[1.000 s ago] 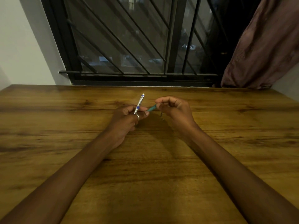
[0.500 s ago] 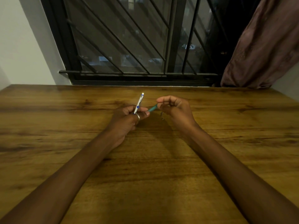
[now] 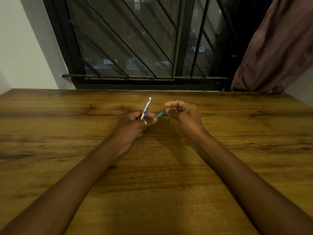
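At the far middle of the wooden table, just short of the barred window, a person has a pen in pieces between two hands. The left hand is curled round the silver pen barrel, which sticks up out of the fist with its blue-and-white end pointing toward the glass. A ring shows on one finger. The right hand pinches the teal piece between thumb and fingertips, the other fingers curled in. That piece slants down toward the left hand, and its free end comes right up to the left thumb; whether they touch I cannot tell. A small dark part, thin and perhaps a spring, lies on the wood just beside the right hand, touched by neither hand. A brownish curtain hangs at the right of the window.

To my eye this is the joining step. The teal piece looks like the pen's front section, held close to the barrel's lower end, which is buried in the left fist. The two sit at an angle to each other, so the next move calls for lining them up on one axis, then pushing or twisting them together with a light grip. If the loose part belongs inside, it ought to go in first
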